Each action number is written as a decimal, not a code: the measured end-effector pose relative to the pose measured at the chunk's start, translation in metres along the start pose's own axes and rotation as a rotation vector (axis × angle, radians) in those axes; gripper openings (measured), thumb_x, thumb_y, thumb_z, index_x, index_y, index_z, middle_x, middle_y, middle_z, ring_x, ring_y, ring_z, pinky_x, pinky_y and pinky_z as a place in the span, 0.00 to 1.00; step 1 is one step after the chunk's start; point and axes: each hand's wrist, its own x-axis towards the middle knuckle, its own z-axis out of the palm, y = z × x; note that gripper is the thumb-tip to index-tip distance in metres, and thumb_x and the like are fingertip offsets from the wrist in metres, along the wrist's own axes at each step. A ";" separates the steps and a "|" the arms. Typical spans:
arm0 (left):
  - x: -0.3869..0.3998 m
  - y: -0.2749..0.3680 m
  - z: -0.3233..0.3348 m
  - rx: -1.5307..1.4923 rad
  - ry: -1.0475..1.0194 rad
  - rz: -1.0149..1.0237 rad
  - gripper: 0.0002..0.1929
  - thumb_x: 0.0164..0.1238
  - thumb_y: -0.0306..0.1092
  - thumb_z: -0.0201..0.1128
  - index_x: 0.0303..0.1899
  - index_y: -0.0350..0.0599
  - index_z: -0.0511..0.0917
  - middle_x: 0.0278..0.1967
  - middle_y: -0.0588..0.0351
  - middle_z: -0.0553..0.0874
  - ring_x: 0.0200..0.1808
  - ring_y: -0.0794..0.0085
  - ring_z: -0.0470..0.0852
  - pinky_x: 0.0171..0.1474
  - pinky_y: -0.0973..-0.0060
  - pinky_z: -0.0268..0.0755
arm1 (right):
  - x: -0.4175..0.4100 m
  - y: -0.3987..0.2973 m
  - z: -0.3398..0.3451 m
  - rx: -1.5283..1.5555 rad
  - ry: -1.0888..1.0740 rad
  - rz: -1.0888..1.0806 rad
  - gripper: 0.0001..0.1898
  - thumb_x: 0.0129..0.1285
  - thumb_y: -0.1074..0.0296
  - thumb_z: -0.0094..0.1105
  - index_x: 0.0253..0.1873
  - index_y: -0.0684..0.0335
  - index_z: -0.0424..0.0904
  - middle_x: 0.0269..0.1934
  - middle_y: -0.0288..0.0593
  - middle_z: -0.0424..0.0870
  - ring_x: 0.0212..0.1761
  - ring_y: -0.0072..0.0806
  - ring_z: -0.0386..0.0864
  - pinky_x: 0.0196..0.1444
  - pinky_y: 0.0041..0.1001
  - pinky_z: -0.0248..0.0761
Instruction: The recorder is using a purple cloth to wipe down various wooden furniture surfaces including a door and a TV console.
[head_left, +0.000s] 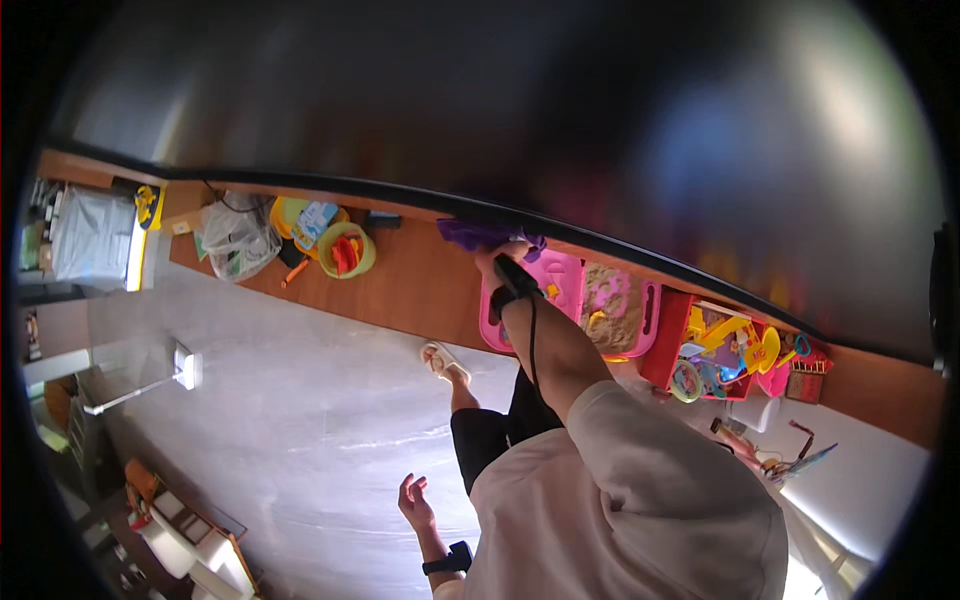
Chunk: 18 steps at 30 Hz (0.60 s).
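Note:
My right hand (510, 253) is closed on a purple cloth (472, 234) at the lower black edge of a large dark glossy panel (450, 90). The arm reaches over a pink plastic play case (651, 319) with sand on one side. A black device with a cable is strapped to that wrist. My left hand (416, 504) hangs in the air over the grey floor at the lower middle, its fingers apart and slightly bent, holding nothing. A black band with a device sits on its wrist too.
The brown wooden ledge (405, 296) runs below the panel. On it stand a green bucket (365, 259) with red toys, a clear plastic bag (240, 244) and a yellow container (285, 217). A red box (664, 345) of yellow toys stands right of the case.

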 end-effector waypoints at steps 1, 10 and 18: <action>0.014 0.006 -0.006 -0.013 -0.039 0.019 0.19 0.71 0.39 0.55 0.55 0.35 0.74 0.38 0.46 0.85 0.41 0.65 0.84 0.50 0.69 0.76 | -0.001 0.001 0.007 -0.004 -0.004 -0.015 0.28 0.62 0.43 0.44 0.57 0.57 0.76 0.57 0.45 0.78 0.59 0.43 0.74 0.64 0.46 0.65; 0.132 0.042 -0.110 0.005 -0.053 0.135 0.22 0.70 0.46 0.57 0.55 0.36 0.75 0.38 0.48 0.86 0.42 0.68 0.84 0.50 0.71 0.73 | -0.048 -0.191 -0.050 -0.343 0.117 -0.224 0.28 0.62 0.43 0.44 0.57 0.57 0.76 0.57 0.45 0.78 0.59 0.43 0.74 0.64 0.47 0.64; 0.155 0.040 -0.160 0.065 0.025 0.038 0.19 0.70 0.39 0.55 0.54 0.35 0.75 0.38 0.47 0.86 0.40 0.66 0.84 0.49 0.69 0.75 | -0.029 -0.103 -0.031 -0.343 0.138 -0.188 0.28 0.62 0.43 0.44 0.57 0.57 0.76 0.57 0.45 0.78 0.59 0.43 0.74 0.64 0.47 0.64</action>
